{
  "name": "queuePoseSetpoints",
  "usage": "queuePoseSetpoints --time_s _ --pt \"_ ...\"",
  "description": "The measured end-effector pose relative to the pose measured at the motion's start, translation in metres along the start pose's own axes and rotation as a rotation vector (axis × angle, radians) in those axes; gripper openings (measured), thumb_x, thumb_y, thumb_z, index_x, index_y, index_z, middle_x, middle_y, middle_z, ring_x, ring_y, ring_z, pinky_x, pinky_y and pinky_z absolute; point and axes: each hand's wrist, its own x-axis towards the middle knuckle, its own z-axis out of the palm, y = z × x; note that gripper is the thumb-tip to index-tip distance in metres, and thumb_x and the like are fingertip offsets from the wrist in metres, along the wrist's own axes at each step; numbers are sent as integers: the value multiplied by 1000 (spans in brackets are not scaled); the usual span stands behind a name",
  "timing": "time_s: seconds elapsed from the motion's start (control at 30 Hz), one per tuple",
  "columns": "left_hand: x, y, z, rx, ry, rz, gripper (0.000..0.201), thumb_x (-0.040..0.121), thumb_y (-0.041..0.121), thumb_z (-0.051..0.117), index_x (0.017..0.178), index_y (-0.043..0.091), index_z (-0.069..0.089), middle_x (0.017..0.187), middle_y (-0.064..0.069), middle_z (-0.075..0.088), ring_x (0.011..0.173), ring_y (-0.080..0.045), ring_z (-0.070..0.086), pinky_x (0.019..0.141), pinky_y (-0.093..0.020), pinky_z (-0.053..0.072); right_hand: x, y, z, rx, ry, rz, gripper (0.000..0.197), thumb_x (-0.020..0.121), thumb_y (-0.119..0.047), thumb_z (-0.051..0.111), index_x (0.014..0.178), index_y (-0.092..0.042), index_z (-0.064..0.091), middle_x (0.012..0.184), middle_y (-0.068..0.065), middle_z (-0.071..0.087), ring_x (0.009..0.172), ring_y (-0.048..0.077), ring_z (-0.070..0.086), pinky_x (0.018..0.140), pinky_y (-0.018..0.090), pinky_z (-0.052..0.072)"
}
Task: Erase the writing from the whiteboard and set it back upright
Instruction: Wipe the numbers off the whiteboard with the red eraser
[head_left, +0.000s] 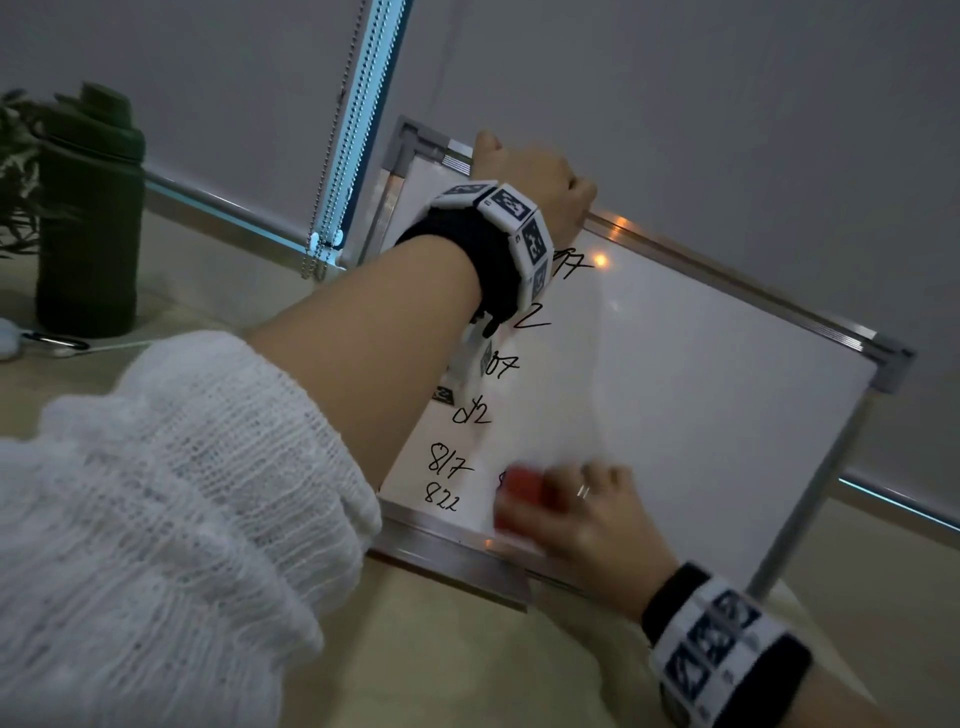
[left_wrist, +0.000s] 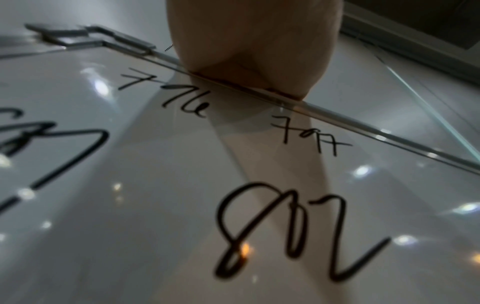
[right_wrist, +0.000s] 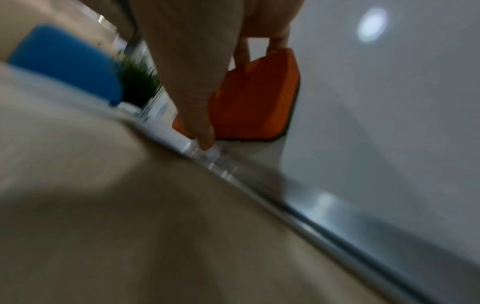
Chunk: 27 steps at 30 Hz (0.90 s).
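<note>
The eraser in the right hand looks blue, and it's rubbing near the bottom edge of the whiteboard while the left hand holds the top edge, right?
Not quite: the eraser is orange, as the right wrist view shows. The rest holds: the right hand works it near the bottom edge of the whiteboard while the left hand grips the top edge.

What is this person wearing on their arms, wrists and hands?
The left arm has a loose white open-knit sleeve pushed up the forearm. Each wrist carries a black band ringed with white blocks printed with dark square markers: left wristband, right wristband. The right hand wears a thin silver ring.
</note>
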Motion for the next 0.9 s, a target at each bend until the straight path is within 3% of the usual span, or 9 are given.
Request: queuePoseSetpoints --time_s 0.13,0.23,0.37,0.47,0.53,0.67,0.73,0.83,0.9 --pt "-2 1 1 -39 -4 -12 39 91 30 27 58 18 45 57 5 40 72 -23 46 96 -39 24 -2 2 -4 3 -85 -81 35 73 -46 52 108 -42 53 86 4 61 68 23 47 57 33 40" --pt "-2 2 0 -35 -7 0 41 92 29 28 54 16 39 57 4 40 72 -23 46 96 -40 24 33 34 -26 -25 59 103 44 74 -36 61 117 -35 53 92 14 58 72 30 51 58 38 43" --pt "1 1 1 -34 5 11 41 93 28 25 58 17 43 58 4 41 73 -23 46 97 -40 24 52 48 -36 34 220 327 46 75 -33 56 119 -24 60 91 23 55 75 38 52 59 43 47" --pt "2 0 2 -41 6 1 41 92 29 26 56 18 42 56 3 40 71 -24 46 96 -39 25 27 19 -11 19 59 162 56 65 -35 69 118 -37 51 88 12 56 74 29 48 57 36 42" --pt "2 0 3 -46 4 -4 42 92 30 27 54 17 41 56 3 41 71 -23 46 97 -39 24 6 1 2 -16 -63 4 47 70 -44 72 113 -40 55 87 6 57 72 23 42 57 33 38" --pt "0 1 2 -55 10 -4 39 91 31 27 68 18 55 56 4 41 72 -23 47 97 -38 24 12 8 -2 -48 -62 -90 41 72 -42 62 112 -41 55 88 4 59 69 23 48 56 32 39" --pt "-1 2 1 -47 7 3 37 91 29 28 72 20 57 57 4 41 74 -24 47 97 -39 24 32 25 -17 -24 33 37 52 68 -38 69 116 -40 50 90 10 59 69 28 52 56 35 42" --pt "0 1 2 -56 4 -6 39 91 28 28 62 19 51 57 4 41 74 -24 47 97 -39 24 56 45 -38 4 191 285 46 76 -43 54 120 -33 47 92 20 57 73 35 54 59 40 46" --pt "1 0 2 -71 8 -13 39 91 30 28 60 19 48 56 4 41 72 -24 46 97 -39 25 54 39 -33 -9 170 309 46 75 -41 51 120 -32 48 92 19 56 75 34 52 61 38 42"
